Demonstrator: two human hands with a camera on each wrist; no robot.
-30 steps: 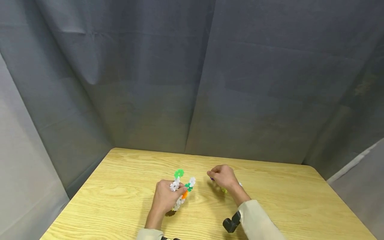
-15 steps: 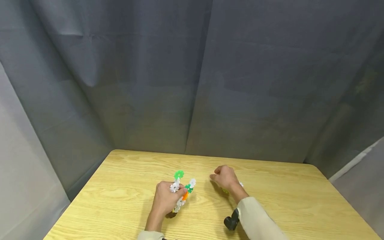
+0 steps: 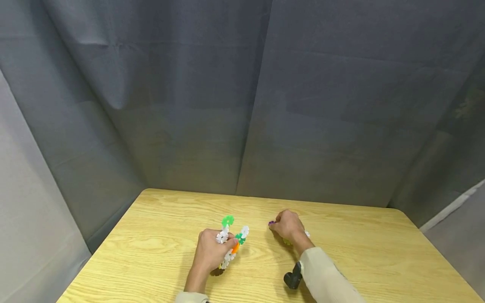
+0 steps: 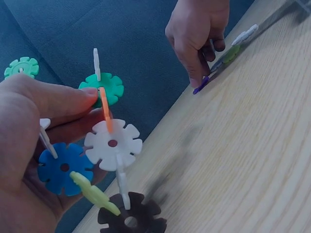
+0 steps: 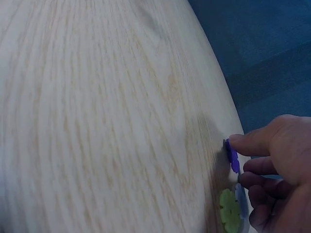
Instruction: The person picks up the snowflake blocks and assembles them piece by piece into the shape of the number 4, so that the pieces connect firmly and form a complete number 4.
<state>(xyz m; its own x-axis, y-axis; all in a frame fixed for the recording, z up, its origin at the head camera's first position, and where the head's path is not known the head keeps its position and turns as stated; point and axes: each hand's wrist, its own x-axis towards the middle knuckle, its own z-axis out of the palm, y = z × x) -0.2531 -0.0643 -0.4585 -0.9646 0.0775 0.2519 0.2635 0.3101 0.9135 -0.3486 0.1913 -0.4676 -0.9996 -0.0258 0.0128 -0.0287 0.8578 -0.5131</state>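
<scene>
A branching chain of interlocking snowflake discs is held in my left hand [image 3: 212, 248], its thumb pressing near the green disc [image 4: 115, 88] and orange disc [image 4: 105, 114]. Further along are a white disc [image 4: 124, 145], a blue disc [image 4: 53, 170], a yellow-green disc [image 4: 95, 195] and a dark brown disc [image 4: 151, 213] at the bottom. My right hand [image 3: 289, 227] reaches down to the table, thumb and curled fingers pinching a purple snowflake disc [image 5: 233, 158]. Close under that hand lie a lime disc [image 5: 229, 211] and a white disc [image 4: 245, 34], partly hidden in the head view.
The pale wooden table [image 3: 360, 252] runs under both hands, with its far edge against a dark grey curtain [image 3: 189, 126]. A black wrist device [image 3: 293, 277] hangs at the right sleeve [image 3: 326, 273].
The right hand has shifted slightly to the right, and the purple disc, hidden half a second ago, shows at its fingertips. The left hand and its chain have barely moved.
</scene>
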